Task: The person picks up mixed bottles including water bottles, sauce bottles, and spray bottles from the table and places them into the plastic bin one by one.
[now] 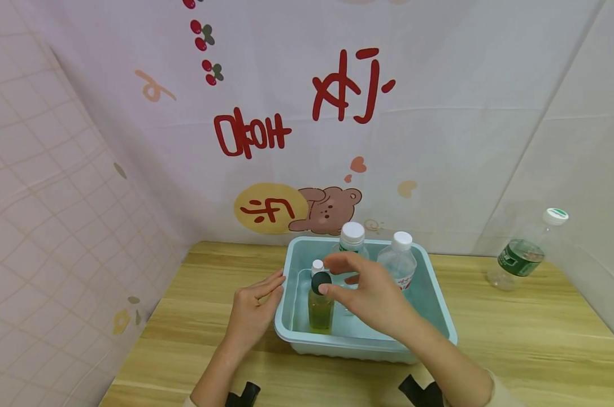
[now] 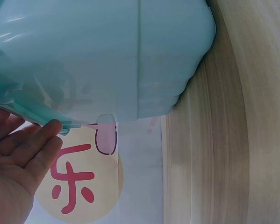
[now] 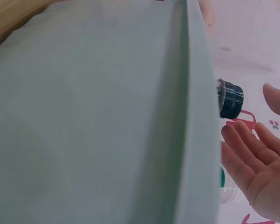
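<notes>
A light blue plastic basin (image 1: 280, 319) stands on the wooden table with several bottles inside. My left hand (image 1: 256, 308) touches its left rim; the left wrist view shows that hand's fingers (image 2: 41, 144) fairly straight against the rim. At the basin's left front stands a bottle of yellow-green liquid (image 1: 320, 316) with a dark cap (image 3: 231, 100). My right hand (image 1: 375, 294) is over the basin beside this cap, thumb and fingers spread. In the right wrist view a gap shows between the right hand (image 3: 266, 168) and the cap. The basin wall hides the bottle's body there.
Inside the basin are a small white-capped bottle (image 1: 317, 267), a clear bottle (image 1: 353, 234) at the back and another clear bottle (image 1: 398, 263) with red print. A clear bottle with a green label (image 1: 521, 257) stands on the table (image 1: 505, 328) at right. Behind hangs a printed cloth (image 1: 439, 141).
</notes>
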Available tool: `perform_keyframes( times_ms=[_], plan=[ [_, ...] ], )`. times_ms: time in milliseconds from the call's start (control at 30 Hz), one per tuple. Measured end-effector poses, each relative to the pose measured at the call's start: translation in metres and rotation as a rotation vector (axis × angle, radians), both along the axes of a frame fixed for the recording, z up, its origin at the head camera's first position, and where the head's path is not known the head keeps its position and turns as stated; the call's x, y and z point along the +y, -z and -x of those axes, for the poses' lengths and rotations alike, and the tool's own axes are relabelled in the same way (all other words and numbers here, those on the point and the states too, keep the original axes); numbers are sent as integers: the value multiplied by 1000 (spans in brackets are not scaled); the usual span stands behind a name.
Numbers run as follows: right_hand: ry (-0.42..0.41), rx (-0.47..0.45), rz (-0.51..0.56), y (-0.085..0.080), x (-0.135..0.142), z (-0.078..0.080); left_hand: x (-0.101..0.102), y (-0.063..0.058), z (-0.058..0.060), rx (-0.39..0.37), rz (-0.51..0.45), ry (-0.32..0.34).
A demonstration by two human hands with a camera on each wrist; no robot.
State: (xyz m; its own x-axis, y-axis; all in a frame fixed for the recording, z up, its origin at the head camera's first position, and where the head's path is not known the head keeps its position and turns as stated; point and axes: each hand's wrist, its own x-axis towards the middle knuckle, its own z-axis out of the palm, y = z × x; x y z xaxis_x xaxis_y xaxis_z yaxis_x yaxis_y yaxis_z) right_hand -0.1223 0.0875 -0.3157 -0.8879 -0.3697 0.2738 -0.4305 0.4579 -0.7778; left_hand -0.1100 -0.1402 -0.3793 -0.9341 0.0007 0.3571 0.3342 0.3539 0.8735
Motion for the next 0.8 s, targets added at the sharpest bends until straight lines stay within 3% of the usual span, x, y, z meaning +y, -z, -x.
perform_keyframes(
  times_ms=[333,567,800],
  plan=[
    [63,22,1,-12,23,-9,1,-2,-1,10,1,-9],
    [81,130,3,-15,47,-12,2,-5,-2,-25,-2,-25],
    [49,258,-6,-14,74,-13,0,-2,-1,21,7,-8]
  ],
)
